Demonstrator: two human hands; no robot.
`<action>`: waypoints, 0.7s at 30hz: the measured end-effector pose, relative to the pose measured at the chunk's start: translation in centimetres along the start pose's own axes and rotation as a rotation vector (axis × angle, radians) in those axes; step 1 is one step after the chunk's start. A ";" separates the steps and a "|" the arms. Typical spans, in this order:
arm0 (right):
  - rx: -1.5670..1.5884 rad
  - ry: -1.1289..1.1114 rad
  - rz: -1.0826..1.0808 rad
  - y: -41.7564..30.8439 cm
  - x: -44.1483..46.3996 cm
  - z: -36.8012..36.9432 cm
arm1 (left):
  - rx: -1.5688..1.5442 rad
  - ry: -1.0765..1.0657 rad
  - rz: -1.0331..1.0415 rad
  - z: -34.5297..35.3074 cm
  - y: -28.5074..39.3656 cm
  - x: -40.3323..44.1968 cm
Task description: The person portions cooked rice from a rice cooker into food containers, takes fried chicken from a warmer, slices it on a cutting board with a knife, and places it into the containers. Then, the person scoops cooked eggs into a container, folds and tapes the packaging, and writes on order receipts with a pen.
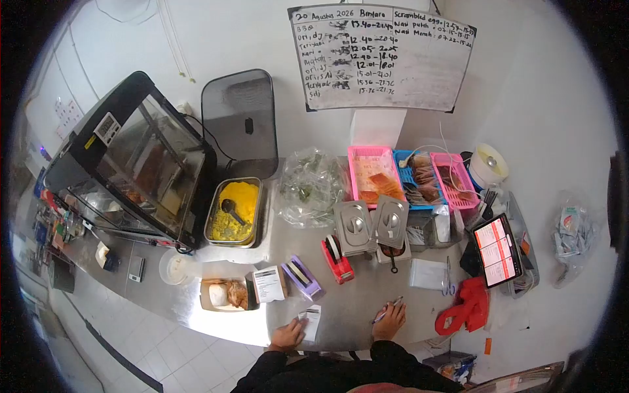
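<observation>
My left hand point(286, 335) is at the front edge of the steel counter, its curled fingers on the left edge of a small printed paper slip point(312, 323). In my right hand point(391, 323) is a pen point(381, 318), held over the counter to the right of the slip. Beyond the slip stand a purple tape dispenser point(302, 278) and a red tape dispenser point(337, 260). An open food box point(208, 301) with rice and a brown piece of food lies to the left, its lid bearing a printed label point(269, 284).
A glass warming cabinet point(141, 164) and a pan of yellow food point(242, 195) with a black ladle occupy the left. Lidded steel containers point(356, 228), a pink basket point(357, 160), a tablet point(498, 250) and red bag-like material point(473, 308) are ahead and right.
</observation>
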State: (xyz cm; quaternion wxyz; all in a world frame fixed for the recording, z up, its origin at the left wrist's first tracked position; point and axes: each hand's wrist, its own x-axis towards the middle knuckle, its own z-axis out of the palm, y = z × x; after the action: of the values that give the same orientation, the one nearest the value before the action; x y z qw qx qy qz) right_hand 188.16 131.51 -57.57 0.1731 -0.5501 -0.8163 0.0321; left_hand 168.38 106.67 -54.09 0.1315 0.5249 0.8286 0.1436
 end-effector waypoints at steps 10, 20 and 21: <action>0.023 -0.043 0.019 -0.6 0.5 -1.2 | 0.018 0.025 0.038 0.5 -0.4 0.4; 0.014 -0.067 0.001 -0.4 0.6 -0.6 | 0.029 0.037 0.071 1.0 -0.9 0.6; 0.016 -0.071 0.003 -0.3 0.5 -0.6 | 0.041 0.032 0.071 1.3 -1.0 0.3</action>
State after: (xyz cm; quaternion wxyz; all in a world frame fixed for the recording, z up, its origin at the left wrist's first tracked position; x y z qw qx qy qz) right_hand 187.88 131.73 -56.85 0.1483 -0.5484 -0.8208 0.0587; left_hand 167.91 106.71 -55.69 0.1024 0.5544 0.8141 0.1395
